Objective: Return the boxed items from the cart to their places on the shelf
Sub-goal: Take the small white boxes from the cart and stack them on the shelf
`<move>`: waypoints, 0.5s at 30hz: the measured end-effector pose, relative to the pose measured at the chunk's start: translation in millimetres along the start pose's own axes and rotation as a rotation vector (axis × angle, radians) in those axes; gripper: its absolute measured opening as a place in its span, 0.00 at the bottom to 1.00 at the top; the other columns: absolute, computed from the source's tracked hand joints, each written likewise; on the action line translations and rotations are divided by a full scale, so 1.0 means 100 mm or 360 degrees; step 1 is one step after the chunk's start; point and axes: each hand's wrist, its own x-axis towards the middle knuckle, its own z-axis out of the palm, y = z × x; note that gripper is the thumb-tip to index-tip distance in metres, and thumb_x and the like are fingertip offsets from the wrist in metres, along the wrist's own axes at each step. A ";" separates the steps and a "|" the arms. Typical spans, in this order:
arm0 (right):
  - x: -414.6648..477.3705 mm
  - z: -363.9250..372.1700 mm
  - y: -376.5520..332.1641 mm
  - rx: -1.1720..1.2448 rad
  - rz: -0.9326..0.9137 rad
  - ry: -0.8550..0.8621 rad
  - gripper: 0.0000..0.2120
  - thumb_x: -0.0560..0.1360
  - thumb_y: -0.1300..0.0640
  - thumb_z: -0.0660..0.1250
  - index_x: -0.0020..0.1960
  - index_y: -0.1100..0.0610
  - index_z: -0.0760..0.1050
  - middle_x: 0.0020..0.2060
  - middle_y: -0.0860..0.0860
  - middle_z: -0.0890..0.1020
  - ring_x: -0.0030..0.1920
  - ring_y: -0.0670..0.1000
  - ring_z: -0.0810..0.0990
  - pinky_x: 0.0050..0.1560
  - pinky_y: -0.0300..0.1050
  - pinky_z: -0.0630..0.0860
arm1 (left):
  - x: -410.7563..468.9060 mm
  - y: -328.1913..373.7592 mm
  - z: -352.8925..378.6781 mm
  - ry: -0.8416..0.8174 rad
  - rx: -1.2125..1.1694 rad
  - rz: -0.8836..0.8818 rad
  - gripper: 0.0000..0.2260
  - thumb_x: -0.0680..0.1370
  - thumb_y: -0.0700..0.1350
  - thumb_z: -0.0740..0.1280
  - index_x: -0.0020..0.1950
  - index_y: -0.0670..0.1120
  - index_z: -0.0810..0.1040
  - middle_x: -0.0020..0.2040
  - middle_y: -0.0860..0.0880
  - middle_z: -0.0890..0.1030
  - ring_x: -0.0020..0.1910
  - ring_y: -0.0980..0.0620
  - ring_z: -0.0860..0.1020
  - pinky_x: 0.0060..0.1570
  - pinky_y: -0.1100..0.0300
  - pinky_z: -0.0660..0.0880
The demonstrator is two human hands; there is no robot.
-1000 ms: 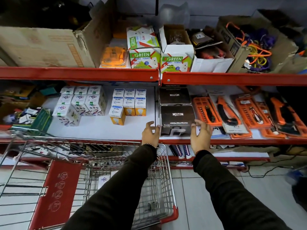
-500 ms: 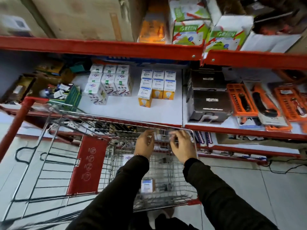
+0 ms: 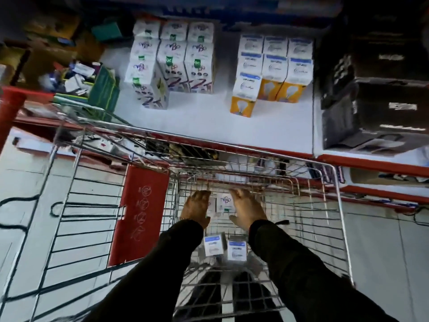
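Note:
Both my hands are down inside the wire cart [image 3: 334, 180]. My left hand [image 3: 196, 209] and my right hand [image 3: 246, 209] flank a white box with purple script [image 3: 223, 202] lying on the cart floor; fingers are spread, and I cannot tell whether they touch it. Two white boxes with blue tops [image 3: 214, 244] [image 3: 236, 249] lie nearer me in the cart. On the white shelf [image 3: 209, 126] above stand a stack of white purple-script boxes [image 3: 176, 59] and a group of blue-topped bulb boxes with orange fronts [image 3: 274, 68].
Two dark boxes [image 3: 376, 112] sit at the shelf's right end. A green carton of small items [image 3: 102, 87] stands at its left. The cart's red child-seat flap [image 3: 139, 214] hangs left of my hands. Below is a tiled floor [image 3: 380, 252].
My hands left the dark box on the shelf, dropped over the cart's rim and went down to its floor. The view tilted downward and everything blurred slightly.

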 end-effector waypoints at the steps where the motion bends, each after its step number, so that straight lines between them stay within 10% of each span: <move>1: 0.10 0.08 -0.01 -0.0028 -0.0028 -0.0017 0.40 0.74 0.57 0.72 0.80 0.56 0.55 0.77 0.55 0.61 0.75 0.58 0.64 0.70 0.51 0.71 | 0.07 -0.02 0.07 -0.0015 0.0042 0.0010 0.36 0.75 0.45 0.70 0.79 0.45 0.56 0.77 0.46 0.63 0.76 0.45 0.64 0.74 0.54 0.64; 7: 0.27 0.36 -0.02 -0.0058 -0.0083 0.0063 0.36 0.74 0.65 0.69 0.78 0.55 0.59 0.75 0.54 0.65 0.72 0.58 0.66 0.67 0.51 0.73 | 0.17 -0.01 0.21 -0.0022 0.0063 -0.0020 0.23 0.79 0.37 0.62 0.74 0.45 0.64 0.73 0.45 0.67 0.66 0.42 0.74 0.58 0.48 0.78; 15: -0.14 0.03 -0.14 -0.0043 0.0014 0.0157 0.38 0.72 0.52 0.74 0.77 0.54 0.61 0.76 0.53 0.65 0.77 0.59 0.60 0.76 0.53 0.62 | -0.23 -0.05 -0.18 0.0173 -0.0104 -0.0034 0.22 0.77 0.38 0.64 0.71 0.47 0.68 0.68 0.45 0.71 0.60 0.43 0.76 0.53 0.54 0.77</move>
